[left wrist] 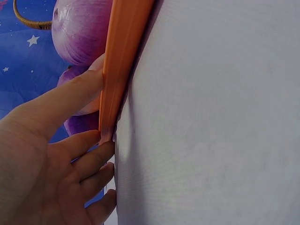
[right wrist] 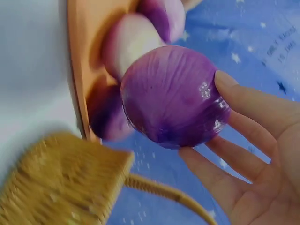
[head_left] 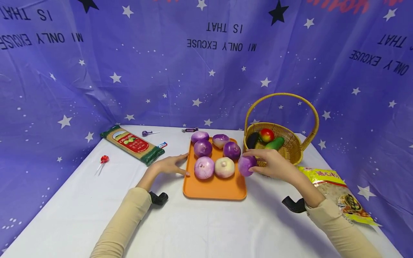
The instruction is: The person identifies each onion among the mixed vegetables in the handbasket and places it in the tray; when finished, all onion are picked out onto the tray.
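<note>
Resting at the right edge of the orange tray (head_left: 213, 190), a purple onion (head_left: 246, 165) was held in the fingertips of the right hand (head_left: 274, 163), the round, glossy bulb lying to that hand's left, just beside the woven wicker basket (head_left: 292, 145). The tray's opposite rim was touched by the left hand (head_left: 169, 165), its fingers kept straight and flat on the white tablecloth (head_left: 206, 225). Six more smooth, rounded onions (head_left: 204, 167), purple and pale, were laid on the hard tray.

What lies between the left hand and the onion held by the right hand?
In the head view, the orange tray with two onions, pale purple and whitish, between left hand and held onion.
</note>
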The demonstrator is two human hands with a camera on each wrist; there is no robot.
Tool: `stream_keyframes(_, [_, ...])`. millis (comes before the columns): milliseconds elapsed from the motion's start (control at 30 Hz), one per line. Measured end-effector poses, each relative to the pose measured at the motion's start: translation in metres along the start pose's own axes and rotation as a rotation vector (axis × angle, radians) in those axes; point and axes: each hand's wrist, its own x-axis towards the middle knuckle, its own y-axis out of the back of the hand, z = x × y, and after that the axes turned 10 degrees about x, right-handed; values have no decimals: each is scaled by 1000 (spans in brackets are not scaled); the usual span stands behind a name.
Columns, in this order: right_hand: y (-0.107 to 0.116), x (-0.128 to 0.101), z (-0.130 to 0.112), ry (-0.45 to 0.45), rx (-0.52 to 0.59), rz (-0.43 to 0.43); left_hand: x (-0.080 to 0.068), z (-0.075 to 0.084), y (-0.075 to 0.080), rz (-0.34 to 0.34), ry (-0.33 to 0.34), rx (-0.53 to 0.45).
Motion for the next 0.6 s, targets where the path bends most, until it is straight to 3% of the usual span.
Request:
stream_keyframes(333, [-33,6,-2,-47,55,-173,-2,1,3,0,0,-9])
stream_keyframes(600, [-49,10,2,-24,80,-121,1,-2,0,1,-9,-8])
